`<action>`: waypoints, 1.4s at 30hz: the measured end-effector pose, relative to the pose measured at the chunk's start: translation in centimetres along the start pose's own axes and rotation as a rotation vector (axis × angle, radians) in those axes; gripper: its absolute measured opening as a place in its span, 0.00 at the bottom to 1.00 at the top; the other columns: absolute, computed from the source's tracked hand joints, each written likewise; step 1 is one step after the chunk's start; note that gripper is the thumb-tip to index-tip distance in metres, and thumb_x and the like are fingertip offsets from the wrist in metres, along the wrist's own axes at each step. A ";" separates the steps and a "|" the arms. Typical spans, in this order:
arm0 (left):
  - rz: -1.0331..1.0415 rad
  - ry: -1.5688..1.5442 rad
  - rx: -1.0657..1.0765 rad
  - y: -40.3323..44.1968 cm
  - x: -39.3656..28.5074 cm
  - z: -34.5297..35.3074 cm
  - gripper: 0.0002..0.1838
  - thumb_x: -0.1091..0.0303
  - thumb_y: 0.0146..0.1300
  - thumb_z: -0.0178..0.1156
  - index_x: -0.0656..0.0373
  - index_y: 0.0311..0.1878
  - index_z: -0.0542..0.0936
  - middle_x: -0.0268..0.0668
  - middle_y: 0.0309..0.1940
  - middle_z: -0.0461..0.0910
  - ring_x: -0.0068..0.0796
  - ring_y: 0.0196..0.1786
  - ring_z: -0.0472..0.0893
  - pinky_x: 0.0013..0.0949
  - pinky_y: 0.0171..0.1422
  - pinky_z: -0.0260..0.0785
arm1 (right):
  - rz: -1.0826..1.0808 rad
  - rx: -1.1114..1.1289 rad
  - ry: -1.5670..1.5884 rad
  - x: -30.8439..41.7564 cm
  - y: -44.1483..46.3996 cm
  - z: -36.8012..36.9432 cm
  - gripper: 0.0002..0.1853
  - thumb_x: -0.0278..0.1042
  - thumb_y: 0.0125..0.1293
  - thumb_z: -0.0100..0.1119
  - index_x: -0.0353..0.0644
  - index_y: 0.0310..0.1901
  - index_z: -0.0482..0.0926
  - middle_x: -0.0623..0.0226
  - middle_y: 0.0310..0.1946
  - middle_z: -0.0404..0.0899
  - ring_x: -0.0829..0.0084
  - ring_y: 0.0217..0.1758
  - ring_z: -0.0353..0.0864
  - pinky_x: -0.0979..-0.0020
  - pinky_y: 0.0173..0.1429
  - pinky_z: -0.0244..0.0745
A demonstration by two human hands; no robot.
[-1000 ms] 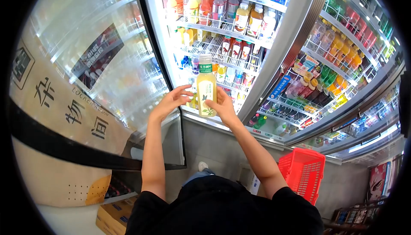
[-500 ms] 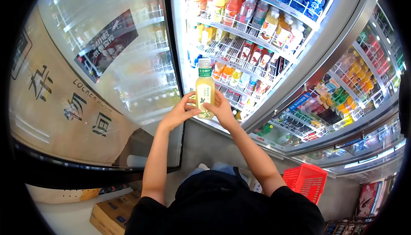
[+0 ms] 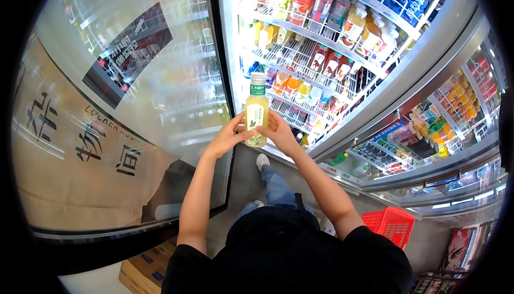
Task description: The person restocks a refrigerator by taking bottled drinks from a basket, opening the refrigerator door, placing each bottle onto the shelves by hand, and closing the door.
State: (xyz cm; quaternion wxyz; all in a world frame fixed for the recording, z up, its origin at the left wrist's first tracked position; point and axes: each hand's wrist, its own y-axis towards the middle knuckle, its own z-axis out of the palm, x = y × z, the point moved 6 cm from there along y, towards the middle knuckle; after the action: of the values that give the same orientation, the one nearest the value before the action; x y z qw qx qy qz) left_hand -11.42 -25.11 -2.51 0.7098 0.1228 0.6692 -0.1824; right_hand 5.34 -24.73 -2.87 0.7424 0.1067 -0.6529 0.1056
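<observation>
Between my hands, upright in front of the open fridge, is a bottle of pale yellow tea [image 3: 257, 106] with a clear cap and a green neck label. My left hand [image 3: 227, 136] is closed on its left side, thumb across the lower front. Gripping the right side is my right hand [image 3: 282, 133], its thumb also on the front label. Some fingers of both hands are hidden behind the bottle. Beyond it, the fridge's wire shelves [image 3: 289, 58] carry rows of bottled drinks, among them dark red bottles [image 3: 325, 61].
The opened glass door [image 3: 176, 80] stands close on my left, its black edge near my left hand. A red shopping basket [image 3: 390, 226] is on the floor at right. Cardboard boxes [image 3: 147, 270] lie at lower left. More glass-fronted fridges [image 3: 428, 128] line the right.
One foot has come forward toward the fridge, and the shelves appear closer. The bottle stays held in both hands, nearly in the same place in view.
</observation>
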 end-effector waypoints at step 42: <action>0.683 0.433 -0.450 37.5 2.5 -8.3 0.25 0.76 0.70 0.52 0.59 0.71 0.68 0.47 0.63 0.75 0.42 0.64 0.78 0.38 0.65 0.71 | -0.629 -0.366 -0.786 0.2 32.4 -17.2 0.36 0.26 0.60 0.71 0.33 0.66 0.59 0.48 0.61 0.69 0.57 0.69 0.71 0.58 0.72 0.71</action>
State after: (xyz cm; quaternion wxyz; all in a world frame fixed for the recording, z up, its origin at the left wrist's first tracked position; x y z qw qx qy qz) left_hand -2.98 11.96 -8.24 0.5823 0.2145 0.7461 0.2413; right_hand 12.01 11.34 -4.10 0.4441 0.1975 -0.8260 -0.2854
